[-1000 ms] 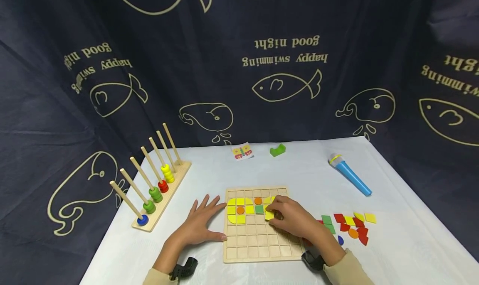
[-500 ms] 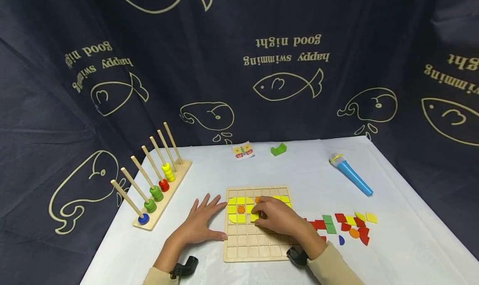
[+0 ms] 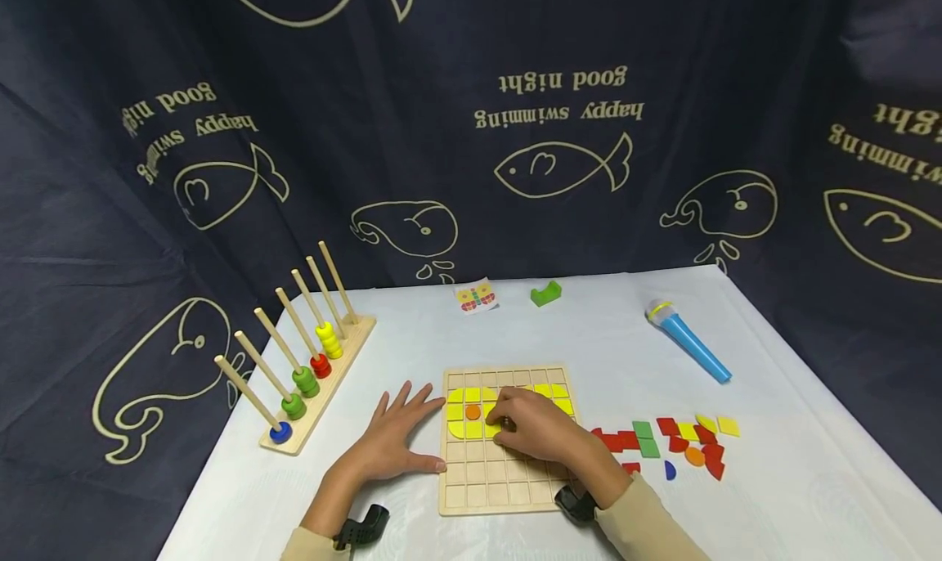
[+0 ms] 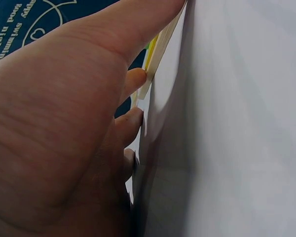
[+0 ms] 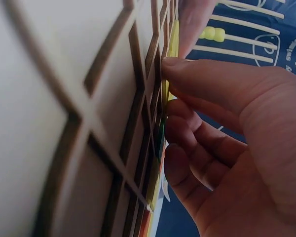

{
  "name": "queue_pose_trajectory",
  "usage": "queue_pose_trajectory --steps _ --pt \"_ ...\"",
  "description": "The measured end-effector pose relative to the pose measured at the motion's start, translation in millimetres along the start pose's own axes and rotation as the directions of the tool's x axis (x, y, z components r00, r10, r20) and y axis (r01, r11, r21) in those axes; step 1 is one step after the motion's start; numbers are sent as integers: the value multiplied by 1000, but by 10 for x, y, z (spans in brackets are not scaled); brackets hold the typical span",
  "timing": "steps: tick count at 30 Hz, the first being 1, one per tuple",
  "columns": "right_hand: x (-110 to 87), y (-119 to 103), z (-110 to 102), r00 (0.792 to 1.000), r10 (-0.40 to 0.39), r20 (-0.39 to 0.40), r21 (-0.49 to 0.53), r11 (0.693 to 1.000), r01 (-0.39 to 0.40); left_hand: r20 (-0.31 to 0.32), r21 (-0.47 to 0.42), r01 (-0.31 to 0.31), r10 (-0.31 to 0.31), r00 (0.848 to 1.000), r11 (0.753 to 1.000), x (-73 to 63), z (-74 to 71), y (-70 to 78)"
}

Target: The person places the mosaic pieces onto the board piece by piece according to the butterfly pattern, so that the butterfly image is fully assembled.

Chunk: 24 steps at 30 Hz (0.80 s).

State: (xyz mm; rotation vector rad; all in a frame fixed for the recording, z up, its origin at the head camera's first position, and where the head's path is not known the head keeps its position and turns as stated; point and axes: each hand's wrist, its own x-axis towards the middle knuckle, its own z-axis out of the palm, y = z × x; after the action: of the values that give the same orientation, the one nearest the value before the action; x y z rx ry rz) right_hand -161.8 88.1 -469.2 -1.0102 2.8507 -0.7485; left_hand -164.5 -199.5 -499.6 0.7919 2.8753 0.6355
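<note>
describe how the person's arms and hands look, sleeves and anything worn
On the left: a plain beige fabric sleeve and a chunky black wrist-worn device. On the right: a matching beige sleeve and black wrist device. The left hand and right hand wear no gloves; no cables show.

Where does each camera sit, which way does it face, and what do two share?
Head: on the person's head, facing forward and down at the board; left hand, right hand and sleeves show.
Left wrist: on that wrist, facing past the left hand to the board's edge; only that hand shows.
Right wrist: on that wrist, facing across the board to the right hand at a yellow tile; probably some left hand at top.
Shared: head and right wrist both show yellow beads.
</note>
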Motion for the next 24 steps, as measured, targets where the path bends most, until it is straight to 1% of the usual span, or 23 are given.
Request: queue_pose_trajectory --steps 7,11,17,21,24 --pt "-126 54 -104 1000 4 -6 -4 1000 -4 -3 1 9 -9 1000 1000 -3 -3 8" --pt "-243 141 -193 999 29 -25 -12 999 -29 -5 -2 13 -13 1000 1000 -10 -13 15" --pt "-434 286 -363 993 98 -60 -36 994 -100 -7 -1 14 -14 1000 1000 -14 -21 18" --pt "-554 390 -468 985 158 -63 -32 987 -160 -6 1 12 -12 1000 1000 -19 -16 19" --pt "-664 484 -536 976 211 -58 -35 976 -214 -4 -5 13 -13 1000 1000 -21 -16 28"
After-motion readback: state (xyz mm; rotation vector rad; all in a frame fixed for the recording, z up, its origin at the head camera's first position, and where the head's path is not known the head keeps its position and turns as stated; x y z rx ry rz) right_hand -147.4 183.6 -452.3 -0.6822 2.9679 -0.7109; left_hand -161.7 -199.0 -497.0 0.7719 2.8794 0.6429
